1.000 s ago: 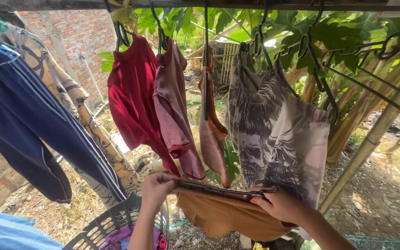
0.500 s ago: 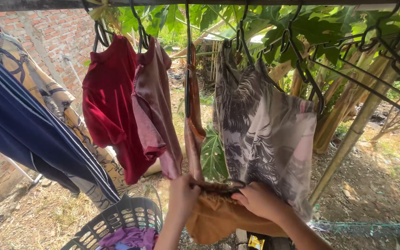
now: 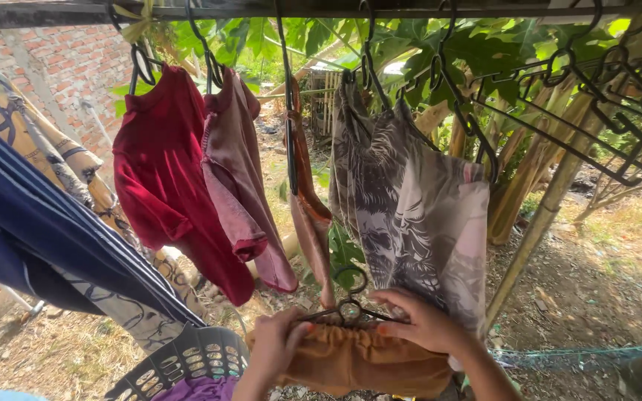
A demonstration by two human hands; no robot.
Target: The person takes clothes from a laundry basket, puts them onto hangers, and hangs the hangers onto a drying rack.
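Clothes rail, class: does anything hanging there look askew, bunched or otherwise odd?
Yes. The empty black hangers at the right end are tangled at slanting angles. The brown garment, held by the left hand and right hand, sits bunched on its hanger.

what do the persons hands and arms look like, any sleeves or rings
Both forearms are bare, with no sleeves, gloves, watch or bracelet in view. The left hand shows no ring. The right hand has orange-red polish on at least one fingernail; any ring there is too small to tell.
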